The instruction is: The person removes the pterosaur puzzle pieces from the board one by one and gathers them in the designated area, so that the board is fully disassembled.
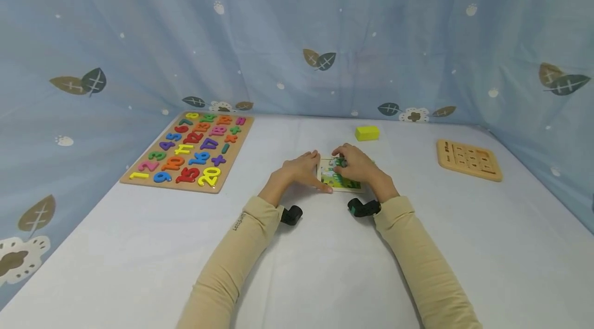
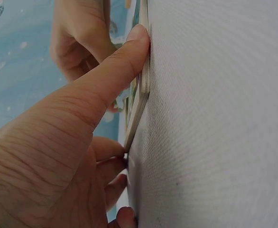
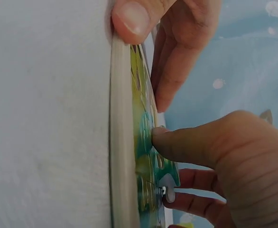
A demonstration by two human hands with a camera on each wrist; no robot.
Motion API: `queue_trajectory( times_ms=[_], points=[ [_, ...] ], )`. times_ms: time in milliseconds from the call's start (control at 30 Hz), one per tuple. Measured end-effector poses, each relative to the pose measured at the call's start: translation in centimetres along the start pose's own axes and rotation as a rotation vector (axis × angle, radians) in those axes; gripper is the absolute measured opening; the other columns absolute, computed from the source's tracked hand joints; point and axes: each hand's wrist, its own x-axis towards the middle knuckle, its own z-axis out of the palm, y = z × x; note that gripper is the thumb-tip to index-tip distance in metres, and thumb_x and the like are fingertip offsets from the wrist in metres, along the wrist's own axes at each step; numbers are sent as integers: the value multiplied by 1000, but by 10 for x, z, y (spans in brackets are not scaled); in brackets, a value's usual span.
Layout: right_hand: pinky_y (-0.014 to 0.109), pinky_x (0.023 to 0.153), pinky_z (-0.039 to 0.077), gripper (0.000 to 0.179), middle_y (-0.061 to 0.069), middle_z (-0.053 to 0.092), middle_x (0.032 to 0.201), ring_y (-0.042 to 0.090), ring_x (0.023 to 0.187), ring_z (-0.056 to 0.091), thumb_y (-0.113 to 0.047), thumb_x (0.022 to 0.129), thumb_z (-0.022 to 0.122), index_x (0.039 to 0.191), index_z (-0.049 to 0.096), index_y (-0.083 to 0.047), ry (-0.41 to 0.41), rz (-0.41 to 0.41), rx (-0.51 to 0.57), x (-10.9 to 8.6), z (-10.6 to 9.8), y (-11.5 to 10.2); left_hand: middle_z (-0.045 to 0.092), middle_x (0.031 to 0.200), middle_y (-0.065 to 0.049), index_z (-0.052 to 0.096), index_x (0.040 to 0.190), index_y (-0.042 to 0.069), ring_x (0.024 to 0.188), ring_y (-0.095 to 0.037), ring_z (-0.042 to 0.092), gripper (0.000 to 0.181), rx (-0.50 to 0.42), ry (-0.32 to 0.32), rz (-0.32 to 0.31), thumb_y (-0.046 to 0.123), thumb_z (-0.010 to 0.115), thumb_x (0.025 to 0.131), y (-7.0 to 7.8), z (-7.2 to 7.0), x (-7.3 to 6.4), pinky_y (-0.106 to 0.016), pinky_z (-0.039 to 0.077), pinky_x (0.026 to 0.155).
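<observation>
A small wooden jigsaw puzzle (image 1: 348, 189) with a green and yellow picture lies flat on the white cloth. My left hand (image 1: 301, 169) holds its left side, thumb against the near edge and fingertips at the side edge, as the left wrist view shows. Above the picture, my right hand (image 1: 358, 165) pinches a green and teal puzzle piece (image 3: 170, 171) between thumb and fingers. That piece is tilted up from the puzzle surface in the right wrist view. Part of the picture is hidden under the right hand.
Just behind the puzzle stands a yellow block (image 1: 367, 133). A wooden board with colourful numbers and signs (image 1: 233, 153) lies at the left. Toward the right is a small wooden board with numbered tiles (image 1: 446, 156). A blue patterned curtain (image 1: 278, 35) hangs behind the table.
</observation>
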Motion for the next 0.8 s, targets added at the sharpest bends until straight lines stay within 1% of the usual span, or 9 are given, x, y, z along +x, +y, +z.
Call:
queue_trajectory(
  times_ms=[67,167,333,433,600,800],
  points=[
    [50,93,47,38,20,60,113,33,104,58,-18,87,67,118,62,3,18,-7,-2,0,0,0,7,163,-4,11,156,11,151,-23,9,112,3,2,2,66,67,77,-1,1,0,-63,23,112],
    [45,86,50,36,18,65,106,29,95,61,-18,85,72,113,66,3,46,12,5,1,0,0,7,163,-5,11,156,11,151,-23,9,112,3,3,6,67,67,76,-2,2,1,-63,23,112],
    [39,76,51,35,15,67,95,22,81,59,-20,83,75,109,66,2,78,38,-14,0,-1,-2,7,163,-4,11,156,11,151,-23,9,112,-5,6,6,66,67,76,-2,3,0,-63,23,112],
    [38,74,51,34,15,69,93,21,78,60,-21,83,75,107,68,2,95,34,-39,0,-2,-4,7,163,-4,12,156,11,151,-23,9,112,-5,9,7,66,68,76,-1,2,-1,-64,23,111],
    [38,74,52,36,16,71,98,21,81,61,-22,84,75,111,70,2,94,21,-49,-1,-3,-5,7,163,-4,11,156,11,151,-23,9,111,-2,6,9,66,67,77,0,1,-1,-64,23,111],
    [33,68,48,37,16,69,98,20,77,55,-20,85,73,114,69,2,83,11,-32,-2,-11,-4,7,164,-4,11,156,12,151,-22,9,111,11,8,2,67,66,77,0,1,-1,-63,23,112]
  ],
)
